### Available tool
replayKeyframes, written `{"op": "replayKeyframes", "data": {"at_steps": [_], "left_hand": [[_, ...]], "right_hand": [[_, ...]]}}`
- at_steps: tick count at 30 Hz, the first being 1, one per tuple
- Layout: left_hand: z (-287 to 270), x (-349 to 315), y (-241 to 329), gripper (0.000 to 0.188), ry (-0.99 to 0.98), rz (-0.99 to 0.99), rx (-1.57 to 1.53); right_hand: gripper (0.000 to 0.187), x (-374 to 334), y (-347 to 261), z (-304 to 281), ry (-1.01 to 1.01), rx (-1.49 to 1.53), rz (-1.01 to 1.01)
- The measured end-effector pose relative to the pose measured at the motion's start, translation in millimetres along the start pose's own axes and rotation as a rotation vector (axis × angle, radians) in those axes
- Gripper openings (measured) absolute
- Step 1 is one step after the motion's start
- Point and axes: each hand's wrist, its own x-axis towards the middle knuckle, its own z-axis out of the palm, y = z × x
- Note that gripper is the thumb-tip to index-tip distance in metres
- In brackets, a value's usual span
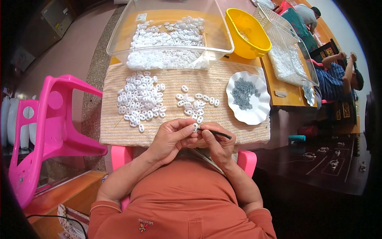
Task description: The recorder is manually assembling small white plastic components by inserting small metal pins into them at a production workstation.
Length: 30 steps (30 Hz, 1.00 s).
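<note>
My left hand [171,137] pinches a small white oval plastic piece [195,127] between thumb and fingertips, just past the near edge of the cloth. My right hand [219,148] is closed around a slim black tool [219,134], its tip touching or very close to that piece. Beyond my hands lies a small scatter of white two-holed pieces [195,105]. A larger heap of the same pieces [140,97] sits to the left. On the right, a white scalloped plate [258,113] bears a mound of tiny grey-blue bits [244,93], too small to name.
A clear plastic bin [167,49] of white pieces stands at the back, beside a yellow basin [258,49]. Another clear bin [286,65] is further right. A striped cloth [183,135] covers the table. A pink chair [51,115] stands left; another person [338,79] sits far right.
</note>
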Motion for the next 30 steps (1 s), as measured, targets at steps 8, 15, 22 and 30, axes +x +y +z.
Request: {"op": "replayKeyframes", "data": {"at_steps": [8, 15, 22, 30], "left_hand": [[-0.5, -0.7, -1.7, 0.019, -0.013, 0.010, 0.078], [-1.7, -1.8, -4.1, 0.019, -0.061, 0.010, 0.141], [-0.5, -1.8, -4.0, 0.020, -0.057, 0.014, 0.136], [2.6, -1.5, -1.0, 0.016, -0.059, 0.006, 0.059]], "right_hand": [[0.020, 7.9, -7.4, -10.0, -0.086, 0.111, 0.201], [0.017, 17.7, -16.1, -14.3, -0.127, 0.198, 0.341], [0.017, 13.5, -13.8, -14.1, -0.104, 0.126, 0.271], [0.014, 5.2, -3.4, -10.4, -0.051, 0.080, 0.164]]}}
